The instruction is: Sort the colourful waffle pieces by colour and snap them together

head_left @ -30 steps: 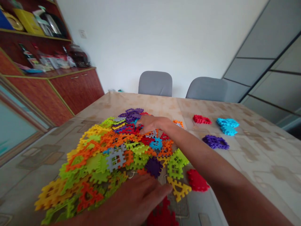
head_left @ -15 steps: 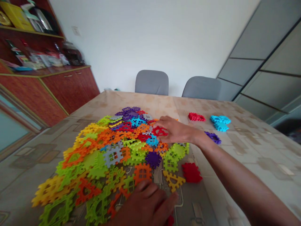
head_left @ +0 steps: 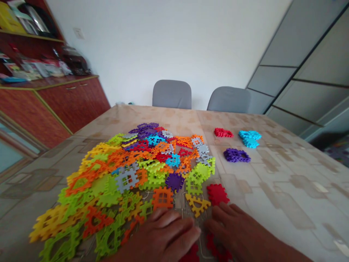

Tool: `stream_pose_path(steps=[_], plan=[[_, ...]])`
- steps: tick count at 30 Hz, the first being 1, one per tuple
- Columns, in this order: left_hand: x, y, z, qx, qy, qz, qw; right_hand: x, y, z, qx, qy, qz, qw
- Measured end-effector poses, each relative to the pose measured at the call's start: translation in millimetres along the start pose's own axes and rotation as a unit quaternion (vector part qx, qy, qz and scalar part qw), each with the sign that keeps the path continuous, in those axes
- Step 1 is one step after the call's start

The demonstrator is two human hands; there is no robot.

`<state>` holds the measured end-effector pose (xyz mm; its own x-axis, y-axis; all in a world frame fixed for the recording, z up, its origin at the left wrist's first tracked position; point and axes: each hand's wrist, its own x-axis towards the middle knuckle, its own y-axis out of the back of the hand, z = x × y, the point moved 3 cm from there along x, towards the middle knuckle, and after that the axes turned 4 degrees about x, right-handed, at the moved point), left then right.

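My left hand (head_left: 166, 233) is at the bottom centre, fingers bent and closed over a red toothed building tile (head_left: 191, 254), most of it hidden beneath them. Close on its right, my right hand (head_left: 237, 227) has its fingers curled down on another red tile with cut-out openings, partly covered. Just beyond the right fingertips lies a solid red tile (head_left: 218, 194). A yellow triangular tile (head_left: 197, 205) rests between the hands and the pile. An orange window tile (head_left: 163, 197) is right in front of my left fingers.
A wide heap of mixed tiles (head_left: 109, 189) spreads over the left and middle of the table (head_left: 272, 193). Separate stacks stand at right: red (head_left: 223, 133), light blue (head_left: 250, 139) and purple (head_left: 236, 155). Two grey chairs (head_left: 171, 94) stand behind the far edge.
My right hand has come back from the heap towards me with a red tile, now beside my left hand. My left hand stays nearly in place. The view has shifted slightly.
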<state>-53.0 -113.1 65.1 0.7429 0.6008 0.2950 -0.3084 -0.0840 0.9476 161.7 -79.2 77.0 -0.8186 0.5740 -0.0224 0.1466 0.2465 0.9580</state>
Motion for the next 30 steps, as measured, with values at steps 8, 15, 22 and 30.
stream_pose_path(steps=[8,15,22,30], plan=[[7.5,14.4,-2.6,-0.038,-0.019,-0.052,0.998,-3.3,-19.0,8.7,-0.024,-0.096,-0.035,0.994],[-17.6,12.9,-8.8,0.04,0.045,0.032,0.998,-4.5,-2.7,6.2,-0.063,-0.014,0.01,0.998],[-8.1,33.7,-9.6,0.04,0.014,0.009,0.999,0.9,-21.6,9.8,-0.02,-0.082,-0.03,0.996],[-1.7,52.1,-24.0,-0.016,-0.105,-0.125,0.986,-5.7,7.7,7.5,0.009,-0.027,-0.01,1.0]])
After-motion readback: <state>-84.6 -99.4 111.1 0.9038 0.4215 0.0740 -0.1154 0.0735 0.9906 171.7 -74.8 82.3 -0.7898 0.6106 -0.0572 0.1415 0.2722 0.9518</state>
